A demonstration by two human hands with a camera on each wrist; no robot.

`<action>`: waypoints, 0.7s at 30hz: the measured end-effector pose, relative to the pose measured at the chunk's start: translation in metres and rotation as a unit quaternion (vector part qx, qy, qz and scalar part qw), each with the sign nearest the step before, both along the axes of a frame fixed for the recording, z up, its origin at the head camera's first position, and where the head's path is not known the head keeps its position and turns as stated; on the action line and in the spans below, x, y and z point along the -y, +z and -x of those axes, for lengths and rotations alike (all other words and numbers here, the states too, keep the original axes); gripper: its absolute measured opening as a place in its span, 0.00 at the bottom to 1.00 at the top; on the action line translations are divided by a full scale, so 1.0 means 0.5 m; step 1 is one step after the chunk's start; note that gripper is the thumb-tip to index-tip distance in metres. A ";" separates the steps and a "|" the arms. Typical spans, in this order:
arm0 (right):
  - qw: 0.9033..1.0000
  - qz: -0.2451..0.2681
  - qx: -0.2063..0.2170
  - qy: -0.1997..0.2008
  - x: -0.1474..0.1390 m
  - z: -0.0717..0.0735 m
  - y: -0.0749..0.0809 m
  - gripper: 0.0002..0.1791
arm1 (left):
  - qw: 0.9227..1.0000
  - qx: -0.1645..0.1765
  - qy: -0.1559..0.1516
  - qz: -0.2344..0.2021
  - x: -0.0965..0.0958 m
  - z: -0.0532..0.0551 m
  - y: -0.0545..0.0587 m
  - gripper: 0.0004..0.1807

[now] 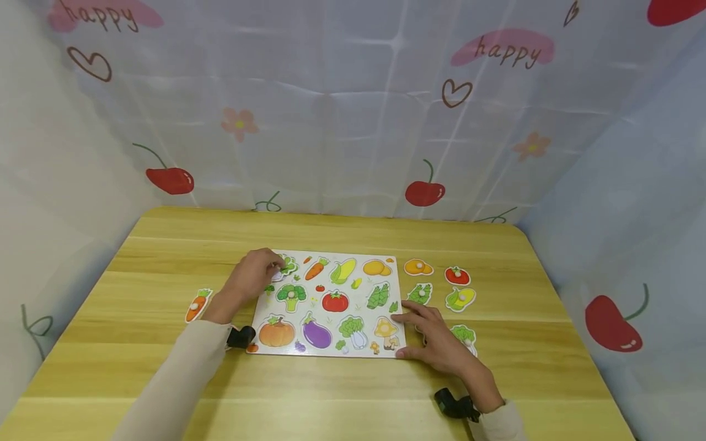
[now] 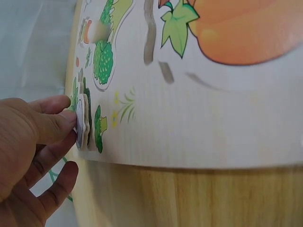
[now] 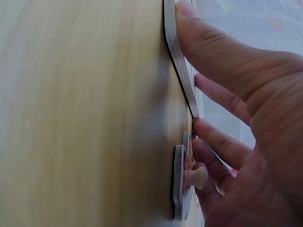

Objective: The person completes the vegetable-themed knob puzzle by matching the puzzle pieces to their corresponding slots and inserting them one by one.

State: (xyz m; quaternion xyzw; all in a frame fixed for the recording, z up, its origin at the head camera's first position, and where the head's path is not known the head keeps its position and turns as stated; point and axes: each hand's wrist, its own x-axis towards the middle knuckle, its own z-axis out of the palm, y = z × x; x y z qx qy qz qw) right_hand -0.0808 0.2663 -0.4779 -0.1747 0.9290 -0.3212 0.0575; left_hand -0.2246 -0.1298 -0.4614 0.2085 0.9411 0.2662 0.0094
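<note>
My left hand (image 1: 249,280) is over the upper left corner of a white vegetable puzzle board (image 1: 358,312). Its thumb and fingertips pinch a pale-and-green vegetable puzzle piece (image 2: 81,124), which stands a little proud of the board in the left wrist view. Fingers hide part of this piece in the head view. Just below it, a broccoli piece (image 1: 291,296) with a round knob lies in the board. At the board's right edge rests my right hand (image 1: 436,338), thumb by the lower corner and fingers spread along the side. A knobbed piece (image 3: 180,187) lies beside those fingers.
Right of the board lie loose knobbed pieces: a round orange-yellow vegetable (image 1: 418,267), a tomato (image 1: 457,276), corn (image 1: 461,299), a green layered vegetable (image 1: 420,293) and a leafy green (image 1: 464,335). A carrot piece (image 1: 197,306) sits left of my left forearm. Printed curtains surround the wooden table (image 1: 342,398).
</note>
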 end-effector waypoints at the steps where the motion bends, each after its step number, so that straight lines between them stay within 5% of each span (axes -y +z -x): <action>1: 1.000 0.001 0.002 0.000 0.001 -0.001 0.000 0.35 | 1.000 0.000 -0.001 0.000 -0.001 0.000 -0.001 0.10; 21: 1.000 -0.005 0.015 -0.004 -0.001 -0.001 0.004 0.35 | 1.000 -0.010 0.005 -0.014 -0.014 0.001 -0.015 0.11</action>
